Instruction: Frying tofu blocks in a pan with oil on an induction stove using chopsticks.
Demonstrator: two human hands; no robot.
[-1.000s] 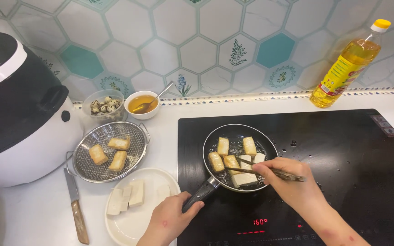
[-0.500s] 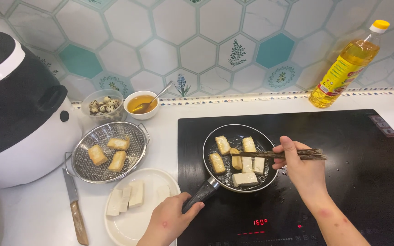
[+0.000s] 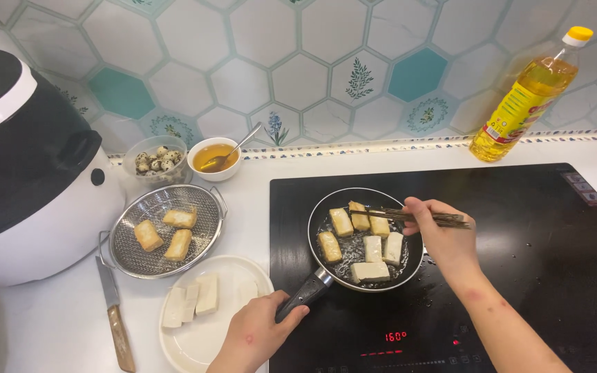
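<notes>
A small black frying pan [image 3: 409, 266] sits on the black induction hob [image 3: 540, 276] with several tofu pieces [image 3: 371, 245] frying in oil. My left hand [image 3: 260, 331] grips the pan handle [image 3: 305, 293] at the front left. My right hand [image 3: 443, 235] holds dark chopsticks [image 3: 409, 216] level over the pan's far side, their tips on a browned tofu piece [image 3: 362, 215].
A metal mesh strainer [image 3: 164, 231] holds three fried tofu pieces. A white plate [image 3: 205, 314] carries raw tofu slices; a knife [image 3: 115, 314] lies to its left. A large cooker [image 3: 29, 166], quail-egg bowl [image 3: 157, 160], sauce bowl [image 3: 215, 157] and oil bottle [image 3: 526, 97] stand behind.
My right hand has lifted from the pan's near right side and swung the chopsticks to the far side. The left hand stays on the handle.
</notes>
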